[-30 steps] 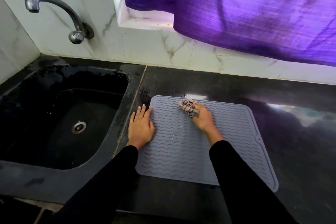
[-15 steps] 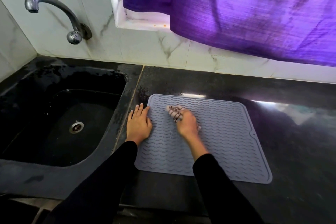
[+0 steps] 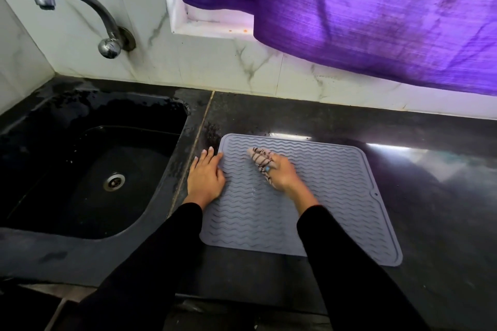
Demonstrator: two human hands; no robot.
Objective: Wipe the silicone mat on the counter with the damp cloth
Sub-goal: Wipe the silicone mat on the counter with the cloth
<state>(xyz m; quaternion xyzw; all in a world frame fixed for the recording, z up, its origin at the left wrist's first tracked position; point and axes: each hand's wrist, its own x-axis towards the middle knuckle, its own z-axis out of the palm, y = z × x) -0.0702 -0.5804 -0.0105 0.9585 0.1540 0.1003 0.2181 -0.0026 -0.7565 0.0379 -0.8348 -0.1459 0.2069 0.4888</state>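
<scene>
Right half of silicone mat [image 3: 336, 196] bare; dark counter [image 3: 430, 196] beyond it open to the right. Left hand [image 3: 205, 177] lies flat on the mat's left edge; sink [image 3: 40, 244] drops just beyond. Purple curtain [image 3: 376, 21] overhangs the back wall.

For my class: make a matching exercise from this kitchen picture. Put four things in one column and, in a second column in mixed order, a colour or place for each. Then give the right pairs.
Things:
1. mat
2. cloth
3. curtain
4. tap

Colour or place:
A. purple, hanging over the window
B. silver, on the wall above the sink
C. grey with wavy ridges, flat on the counter
D. pale with dark stripes, gripped by the right hand

Pairs: 1-C, 2-D, 3-A, 4-B
</scene>
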